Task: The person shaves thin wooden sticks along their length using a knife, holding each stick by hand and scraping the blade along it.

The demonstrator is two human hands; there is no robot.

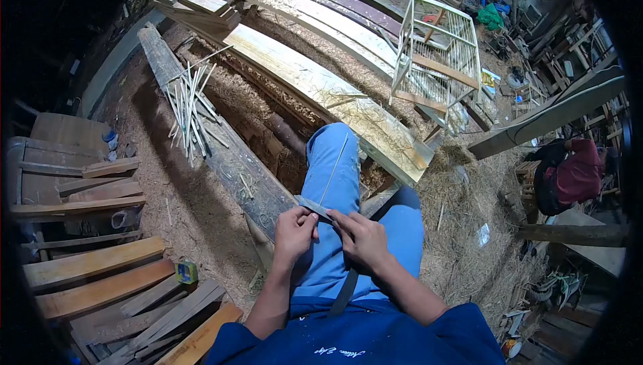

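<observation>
Seated amid sawdust and straw in a cluttered woodworking yard, knee in blue trousers [333,164] raised. Left hand [293,233] curled shut around a flat grey metal blade [312,207], pinched between thumb and fingers just above the lap. Right hand [362,239] closed on a long thin pale bamboo sliver [333,168], fingertips meeting the blade where the sliver crosses it. Sliver running up from the blade along the trouser leg toward the knee. Dark strap [345,291] hanging below the right hand, across the blue shirt.

Left of the blade and further from the body, a loose bundle of thin pale bamboo sticks [189,107] lying fanned across a long dark weathered timber beam [221,144]. Beyond the blade, past the knee, a wide pale curved wooden plank [315,84], dusted with shavings. Far beyond the blade and to the right, a pale slatted bamboo birdcage [439,50], standing tilted on the planks. Left of the blade, stacked brown wooden boards [94,274] on the ground, with a small yellow-green tape measure [187,271] beside them. Well to the right of the blade, another person in a dark red top [577,174], crouched low among wooden frames.
</observation>
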